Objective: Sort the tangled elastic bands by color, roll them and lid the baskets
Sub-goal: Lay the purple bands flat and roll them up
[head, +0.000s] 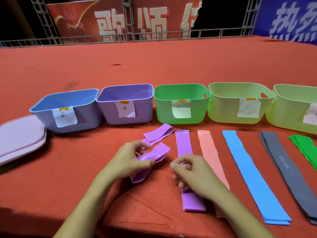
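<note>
Red felt-like cloth covers the table (154, 69), creased near the front edge. Along it stands a row of five smooth plastic baskets with rounded corners, each with a white paper label taped on its front: a blue basket (66, 109), a purple basket (127, 103), a bright green basket (181, 103) and two pale green baskets (240, 103) (295, 109), the last cut off by the frame edge. All stand uncovered. To the left of the blue basket lies a stack of flat pink lids (20, 136) with rounded corners.

The left hand (127, 160) pinches a glossy purple elastic band (147, 162) between thumb and fingers; the band is looped and crumpled, one end lifted, the other trailing down to the cloth. Just behind it lies a folded purple band (159, 134). The right hand (192, 172) has its fingers curled over a long purple band (187, 169) laid flat and straight; whether it actually grips the band cannot be told, as the fingertips are blurred.

To the right, flat strips lie side by side: a pink band (211, 152), a stack of blue bands (253, 177), a stack of grey bands (288, 172) and green bands (307, 150) at the frame edge.
</note>
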The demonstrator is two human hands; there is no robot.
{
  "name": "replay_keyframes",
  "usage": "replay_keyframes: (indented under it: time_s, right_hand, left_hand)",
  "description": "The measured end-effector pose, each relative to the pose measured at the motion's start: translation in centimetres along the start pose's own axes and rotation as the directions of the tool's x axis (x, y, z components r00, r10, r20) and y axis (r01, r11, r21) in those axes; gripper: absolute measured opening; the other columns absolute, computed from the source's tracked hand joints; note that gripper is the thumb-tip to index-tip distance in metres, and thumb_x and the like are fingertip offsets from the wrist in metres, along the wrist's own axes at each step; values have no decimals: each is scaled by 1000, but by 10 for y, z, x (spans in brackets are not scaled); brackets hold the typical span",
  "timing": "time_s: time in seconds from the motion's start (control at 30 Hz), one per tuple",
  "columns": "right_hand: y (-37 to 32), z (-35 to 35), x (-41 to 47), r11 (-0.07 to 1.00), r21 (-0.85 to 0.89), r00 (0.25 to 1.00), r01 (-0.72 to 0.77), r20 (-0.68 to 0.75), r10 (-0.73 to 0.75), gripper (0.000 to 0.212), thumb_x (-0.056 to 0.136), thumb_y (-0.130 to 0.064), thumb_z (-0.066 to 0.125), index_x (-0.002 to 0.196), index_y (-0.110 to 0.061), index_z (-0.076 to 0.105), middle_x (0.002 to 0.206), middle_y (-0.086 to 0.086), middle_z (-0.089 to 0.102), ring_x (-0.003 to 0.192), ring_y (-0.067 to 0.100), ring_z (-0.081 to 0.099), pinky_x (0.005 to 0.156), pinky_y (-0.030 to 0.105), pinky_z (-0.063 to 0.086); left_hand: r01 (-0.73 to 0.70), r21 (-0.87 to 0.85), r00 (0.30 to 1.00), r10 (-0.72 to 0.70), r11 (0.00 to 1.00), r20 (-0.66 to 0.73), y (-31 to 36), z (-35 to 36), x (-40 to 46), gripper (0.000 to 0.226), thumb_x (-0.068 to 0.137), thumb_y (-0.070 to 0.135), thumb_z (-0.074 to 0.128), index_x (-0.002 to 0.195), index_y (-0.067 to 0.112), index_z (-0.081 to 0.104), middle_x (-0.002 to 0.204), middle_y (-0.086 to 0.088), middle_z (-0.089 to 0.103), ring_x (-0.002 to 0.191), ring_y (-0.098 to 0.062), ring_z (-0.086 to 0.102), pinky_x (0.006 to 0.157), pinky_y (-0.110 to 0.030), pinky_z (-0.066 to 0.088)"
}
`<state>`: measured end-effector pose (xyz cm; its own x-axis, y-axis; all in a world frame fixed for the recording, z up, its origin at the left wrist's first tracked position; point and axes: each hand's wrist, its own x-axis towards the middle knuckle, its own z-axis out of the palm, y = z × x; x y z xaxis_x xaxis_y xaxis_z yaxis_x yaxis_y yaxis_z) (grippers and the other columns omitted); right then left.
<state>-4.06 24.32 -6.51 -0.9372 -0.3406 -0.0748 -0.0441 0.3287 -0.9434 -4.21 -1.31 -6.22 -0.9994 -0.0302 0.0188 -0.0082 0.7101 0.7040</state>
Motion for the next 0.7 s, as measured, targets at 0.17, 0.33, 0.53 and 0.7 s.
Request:
replay_keyframes:
  time_s: [0.17, 0.33, 0.53, 0.7]
  right_hand:
    - [-6, 2, 6, 936, 343, 993, -76, -56, 102, 28, 100, -41, 68, 106, -15, 75, 95, 9, 79, 78, 28, 77, 72, 43, 65]
    - [-5, -8, 9, 908, 417, 983, 36, -180, 43, 22, 103, -16, 66, 85, -11, 77, 84, 10, 71, 80, 26, 74, 68, 40, 67]
    - [-10, -17, 7, 878, 460, 978, 135, -206, -42, 17, 102, -9, 67, 88, -7, 76, 72, -1, 67, 67, 13, 68, 64, 33, 65]
    - [-9, -19, 7, 857, 492, 973, 154, -224, -46, 15, 98, -17, 72, 88, -17, 82, 81, 6, 73, 75, 15, 69, 62, 31, 63]
  left_hand:
    - [-218, -81, 976, 219, 973, 4, 15, 9, -8, 52, 73, 44, 87, 121, 33, 74, 102, 13, 75, 93, -10, 71, 83, -28, 57]
    - [-299, -114, 954, 301, 948, 5, 28, 18, -12, 54, 75, 39, 89, 126, 38, 70, 106, 19, 68, 88, -12, 67, 80, -31, 56]
    - [-409, -64, 911, 402, 910, -96, 45, 29, -15, 66, 83, 58, 85, 142, 51, 57, 106, 14, 63, 88, -16, 63, 80, -39, 58]
    - [-503, 202, 793, 541, 841, -279, 56, 30, -17, 52, 88, 48, 81, 136, 45, 64, 104, 25, 60, 81, -6, 61, 70, -38, 57]
